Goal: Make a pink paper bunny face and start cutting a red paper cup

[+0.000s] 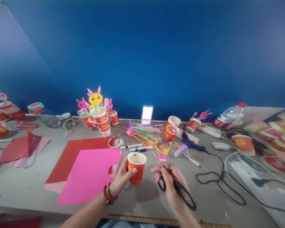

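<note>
My left hand (123,177) is wrapped round a red paper cup (136,171) with a white rim, held slightly tilted above the table. A small dark mark shows inside the cup near its rim. In my right hand (172,183) is a pair of black-handled scissors (186,198), gripped round the middle with the loops sticking out below the palm. The blades are mostly hidden by the fingers. Just beyond those fingertips is a small pink paper cutout (161,157); whether they touch it I cannot tell.
Pink sheets (90,177) lie left over red paper. Behind are markers (134,146), coloured pipe cleaners (147,133) and decorated cups (101,118). To the right are a glue stick (180,151), a blue glue gun (192,143), looping cables (220,180) and a bottle (230,115).
</note>
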`<move>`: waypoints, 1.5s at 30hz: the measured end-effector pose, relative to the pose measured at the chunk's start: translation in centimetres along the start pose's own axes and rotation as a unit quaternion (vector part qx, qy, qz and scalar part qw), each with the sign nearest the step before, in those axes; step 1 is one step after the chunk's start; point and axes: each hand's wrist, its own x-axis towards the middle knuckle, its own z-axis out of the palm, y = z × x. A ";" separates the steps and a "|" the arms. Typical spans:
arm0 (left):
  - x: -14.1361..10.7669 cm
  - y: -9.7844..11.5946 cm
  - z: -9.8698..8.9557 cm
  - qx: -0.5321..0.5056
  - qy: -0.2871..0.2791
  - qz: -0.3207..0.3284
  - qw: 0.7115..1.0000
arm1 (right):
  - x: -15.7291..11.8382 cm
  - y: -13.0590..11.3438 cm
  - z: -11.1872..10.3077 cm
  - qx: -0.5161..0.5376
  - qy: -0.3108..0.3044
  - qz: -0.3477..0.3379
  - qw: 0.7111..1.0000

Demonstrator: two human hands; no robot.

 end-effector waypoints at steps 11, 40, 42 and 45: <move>0.1 -0.4 -0.1 0.033 0.020 0.022 0.999 | -2.2 0.8 0.7 -0.071 -0.134 -0.022 0.988; 0.0 0.1 0.1 0.084 0.035 0.019 0.996 | -1.9 -0.2 1.2 -0.102 -0.149 -0.020 0.983; 0.1 0.1 0.1 0.088 0.035 0.021 0.995 | -1.9 -0.2 1.2 -0.103 -0.157 -0.025 0.982; 0.1 0.0 0.1 0.087 0.035 0.019 0.995 | -1.9 -0.1 1.1 -0.101 -0.166 -0.020 0.981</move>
